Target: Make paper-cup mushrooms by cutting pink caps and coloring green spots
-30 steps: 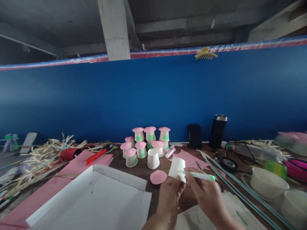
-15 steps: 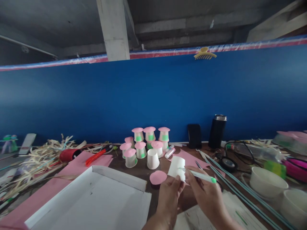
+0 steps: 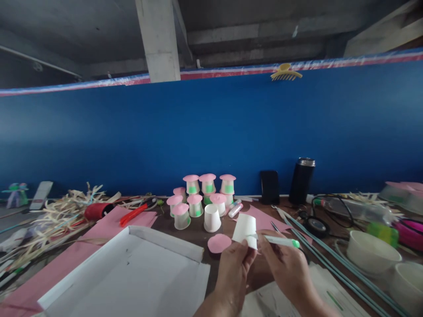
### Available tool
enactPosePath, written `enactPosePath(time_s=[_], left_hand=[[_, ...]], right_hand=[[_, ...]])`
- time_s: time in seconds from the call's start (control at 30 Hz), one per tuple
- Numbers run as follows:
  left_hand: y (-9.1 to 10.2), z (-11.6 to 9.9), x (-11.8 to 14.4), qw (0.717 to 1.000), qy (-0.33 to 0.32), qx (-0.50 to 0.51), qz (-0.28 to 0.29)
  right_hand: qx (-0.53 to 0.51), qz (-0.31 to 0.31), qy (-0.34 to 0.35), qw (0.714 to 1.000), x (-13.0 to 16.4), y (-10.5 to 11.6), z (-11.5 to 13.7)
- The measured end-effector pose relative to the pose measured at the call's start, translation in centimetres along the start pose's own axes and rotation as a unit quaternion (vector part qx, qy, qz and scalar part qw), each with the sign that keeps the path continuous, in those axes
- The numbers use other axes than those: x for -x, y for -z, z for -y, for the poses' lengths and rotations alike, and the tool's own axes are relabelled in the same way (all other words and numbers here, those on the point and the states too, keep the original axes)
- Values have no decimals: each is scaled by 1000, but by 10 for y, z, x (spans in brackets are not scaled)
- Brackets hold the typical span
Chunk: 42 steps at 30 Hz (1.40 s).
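Note:
In my left hand (image 3: pixel 233 268) a small curved piece of white paper (image 3: pixel 245 226) is pinched near its lower edge. My right hand (image 3: pixel 286 264) grips a marker pen (image 3: pixel 279 240) with a white barrel and a green end pointing right; its other end meets the white paper, where the tip is hidden by my fingers. Just left of the paper lies a pink paper disc (image 3: pixel 219 243). Behind it an upturned-looking white paper cup (image 3: pixel 212 219) stands without a disc. Several cups (image 3: pixel 195 206) with pink disc tops and green patches are grouped and stacked beyond.
A shallow white box (image 3: pixel 132 273) fills the front left, beside pink paper (image 3: pixel 109 224) and a red cutter (image 3: pixel 133 215). A glue stick (image 3: pixel 235 210), phone (image 3: pixel 270 187), black flask (image 3: pixel 302 180), pale blue cords (image 3: pixel 337 259) and white bowls (image 3: pixel 372 251) lie behind and right.
The camera view has shifted slightly, so everything sits a little further right. Both hands keep the same hold, with the marker still against the white paper.

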<state>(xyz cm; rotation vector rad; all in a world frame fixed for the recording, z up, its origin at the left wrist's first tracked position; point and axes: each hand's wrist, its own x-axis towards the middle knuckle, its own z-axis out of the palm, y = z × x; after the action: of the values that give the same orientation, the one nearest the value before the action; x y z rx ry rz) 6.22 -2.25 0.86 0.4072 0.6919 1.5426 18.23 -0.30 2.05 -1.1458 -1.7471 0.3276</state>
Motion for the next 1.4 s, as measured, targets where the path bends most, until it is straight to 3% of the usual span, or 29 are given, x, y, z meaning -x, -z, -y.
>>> enactPosePath(time_s=[0.13,0.27,0.43,0.6,0.77,0.9,1.0,1.4], left_hand=[[4,2,-3,998,-4,-4,56],[6,3,-5,999,-1,-2,44],[5,1,-3,999,-1,14,47],[5,1,-4,999,2,46,24],[5,-2,-4,997,22,75,0],[6,-4,-4,995,20,99,-6],[6,-4,-5,994,28,103,-12],[4,-6,-4,995,34,92,3]], right_hand=[[-7,-7,15,1000,-1,0,2],[8,-3,-12,1000,1,-1,5],[-4,-22,24,999,0,0,3],[20,1,-6,1000,0,0,0],[2,-25,18,1000,1,-1,1],[3,8,2,1000,3,0,4],[-1,-6,11,1000,4,-1,4],[-7,-17,22,1000,3,-2,3]])
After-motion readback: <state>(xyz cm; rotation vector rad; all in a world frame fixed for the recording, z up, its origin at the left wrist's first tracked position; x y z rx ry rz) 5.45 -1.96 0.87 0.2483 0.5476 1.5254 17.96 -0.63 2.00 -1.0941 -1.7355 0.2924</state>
